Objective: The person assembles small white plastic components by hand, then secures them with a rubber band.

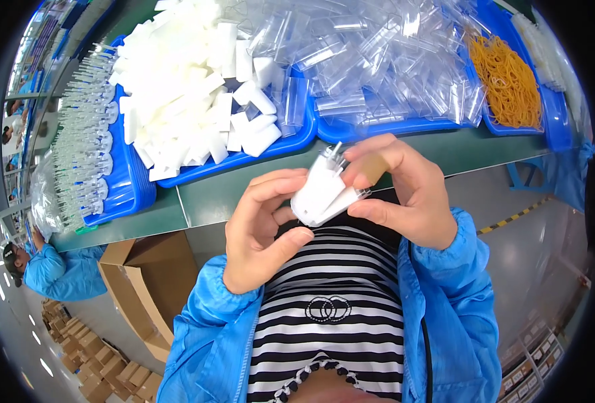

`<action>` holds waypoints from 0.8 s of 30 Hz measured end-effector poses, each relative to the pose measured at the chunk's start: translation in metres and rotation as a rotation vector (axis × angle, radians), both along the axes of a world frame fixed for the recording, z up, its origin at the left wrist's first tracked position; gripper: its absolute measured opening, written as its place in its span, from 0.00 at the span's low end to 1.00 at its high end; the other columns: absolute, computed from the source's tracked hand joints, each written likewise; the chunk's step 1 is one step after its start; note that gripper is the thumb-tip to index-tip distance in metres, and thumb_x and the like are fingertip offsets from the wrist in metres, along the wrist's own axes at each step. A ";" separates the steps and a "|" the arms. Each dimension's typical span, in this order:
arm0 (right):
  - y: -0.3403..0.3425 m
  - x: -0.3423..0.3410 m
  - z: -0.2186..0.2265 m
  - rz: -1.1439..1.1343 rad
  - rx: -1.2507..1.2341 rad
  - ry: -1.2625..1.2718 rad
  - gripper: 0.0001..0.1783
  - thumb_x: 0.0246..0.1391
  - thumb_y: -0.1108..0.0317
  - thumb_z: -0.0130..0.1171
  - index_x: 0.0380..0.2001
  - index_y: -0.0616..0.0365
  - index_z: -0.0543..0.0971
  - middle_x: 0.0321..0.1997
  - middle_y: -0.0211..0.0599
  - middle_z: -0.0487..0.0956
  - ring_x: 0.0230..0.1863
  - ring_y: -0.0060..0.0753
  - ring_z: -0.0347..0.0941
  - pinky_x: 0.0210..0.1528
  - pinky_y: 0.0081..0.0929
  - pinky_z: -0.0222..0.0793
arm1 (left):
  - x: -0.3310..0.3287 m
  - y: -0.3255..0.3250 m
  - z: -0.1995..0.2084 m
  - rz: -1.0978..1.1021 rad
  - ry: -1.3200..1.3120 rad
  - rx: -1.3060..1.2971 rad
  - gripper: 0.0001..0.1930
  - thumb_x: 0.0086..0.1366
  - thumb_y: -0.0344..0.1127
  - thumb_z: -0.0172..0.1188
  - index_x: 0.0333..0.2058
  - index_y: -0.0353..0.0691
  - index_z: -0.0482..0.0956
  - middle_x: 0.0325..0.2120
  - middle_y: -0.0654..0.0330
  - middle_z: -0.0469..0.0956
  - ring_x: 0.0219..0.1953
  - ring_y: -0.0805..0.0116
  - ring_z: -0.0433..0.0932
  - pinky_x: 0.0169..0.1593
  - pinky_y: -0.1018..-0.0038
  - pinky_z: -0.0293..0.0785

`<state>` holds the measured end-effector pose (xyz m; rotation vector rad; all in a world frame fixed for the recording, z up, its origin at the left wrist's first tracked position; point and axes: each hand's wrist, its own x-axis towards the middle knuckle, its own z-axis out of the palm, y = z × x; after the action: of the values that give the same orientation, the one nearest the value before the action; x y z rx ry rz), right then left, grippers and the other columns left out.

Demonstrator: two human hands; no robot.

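Note:
A white foam-like piece with clear plastic parts (321, 191) is between my hands, just in front of the table's near edge. A clear pin-like tip sticks up at its top, and a second white section angles off to the lower right. My left hand (260, 225) grips its left side with curled fingers, the thumb near its lower end. On the other side my right hand (408, 191) pinches it with fingertips and thumb; a tan wrap covers one finger. How the parts join is hidden.
On the green table (210, 198), blue trays hold white foam blocks (176, 94), clear plastic sleeves (391, 60) and orange rubber bands (505, 84). Thin clear plastic parts (82, 141) are stacked at left. Below stands an open cardboard box (166, 269); another person (62, 272) is beyond.

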<state>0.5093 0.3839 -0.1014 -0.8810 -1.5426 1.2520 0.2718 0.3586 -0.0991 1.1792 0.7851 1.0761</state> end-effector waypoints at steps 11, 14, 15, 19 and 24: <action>-0.007 -0.010 0.008 0.027 0.106 -0.161 0.16 0.47 0.76 0.71 0.39 0.57 0.78 0.44 0.34 0.84 0.58 0.38 0.69 0.60 0.38 0.66 | 0.001 0.000 -0.003 -0.038 0.131 0.115 0.16 0.63 0.22 0.63 0.50 0.31 0.77 0.60 0.46 0.64 0.59 0.57 0.73 0.59 0.65 0.75; -0.004 -0.016 0.010 0.032 0.156 -0.192 0.15 0.47 0.77 0.70 0.39 0.57 0.78 0.45 0.34 0.84 0.59 0.40 0.69 0.60 0.38 0.67 | 0.001 -0.002 -0.003 0.001 0.193 0.074 0.17 0.62 0.22 0.65 0.50 0.32 0.78 0.59 0.47 0.66 0.58 0.58 0.74 0.59 0.66 0.75; -0.002 -0.019 0.011 0.032 0.188 -0.232 0.15 0.47 0.77 0.70 0.39 0.57 0.79 0.46 0.34 0.84 0.58 0.41 0.70 0.59 0.38 0.67 | -0.001 -0.001 -0.003 0.007 0.189 0.076 0.17 0.62 0.22 0.65 0.50 0.32 0.78 0.59 0.47 0.66 0.58 0.58 0.74 0.59 0.66 0.75; 0.017 -0.020 0.028 0.025 0.367 -0.373 0.15 0.46 0.77 0.69 0.40 0.58 0.81 0.46 0.35 0.83 0.54 0.41 0.74 0.56 0.37 0.67 | -0.010 -0.001 -0.007 0.041 0.304 0.157 0.17 0.61 0.21 0.65 0.50 0.31 0.78 0.58 0.47 0.68 0.57 0.59 0.74 0.58 0.67 0.76; 0.062 -0.032 0.036 -0.113 0.851 -0.876 0.13 0.47 0.70 0.61 0.39 0.55 0.82 0.45 0.26 0.81 0.47 0.33 0.72 0.49 0.29 0.65 | -0.011 -0.005 -0.008 0.130 0.153 0.003 0.16 0.62 0.21 0.64 0.50 0.28 0.77 0.57 0.50 0.69 0.55 0.62 0.76 0.57 0.68 0.76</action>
<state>0.4770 0.4459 -0.0654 -0.9338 -2.3704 -0.0168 0.2612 0.3541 -0.1068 1.2372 0.9910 1.1020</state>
